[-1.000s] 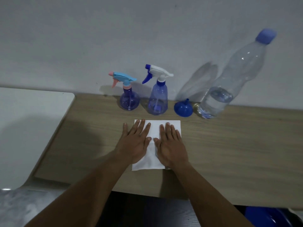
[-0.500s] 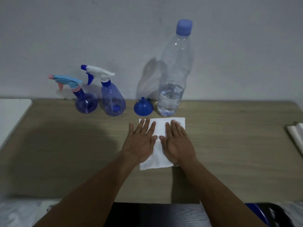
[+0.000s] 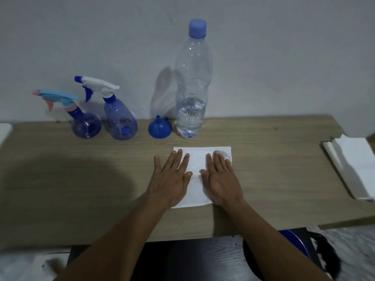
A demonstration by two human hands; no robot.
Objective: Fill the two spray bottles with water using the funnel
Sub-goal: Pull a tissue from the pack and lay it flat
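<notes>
Head view shows me my left hand (image 3: 172, 179) and right hand (image 3: 220, 179) spread flat, palms down on the white napkin (image 3: 197, 159) — smoothing a spill mat, I judge — while behind the napkin stands the capped water bottle (image 3: 191, 88), and off the napkin's far-left corner the funnel (image 3: 159, 127), tall spray bottle (image 3: 120, 120) and round spray bottle (image 3: 86, 124) wait untouched.

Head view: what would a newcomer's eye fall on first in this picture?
The tall capped water bottle, about a third full, stands at the back by the wall. In front of it the left hand and the right hand lie flat on a white napkin. Left of the bottle sit a blue funnel, mouth down, and two spray bottles.
</notes>
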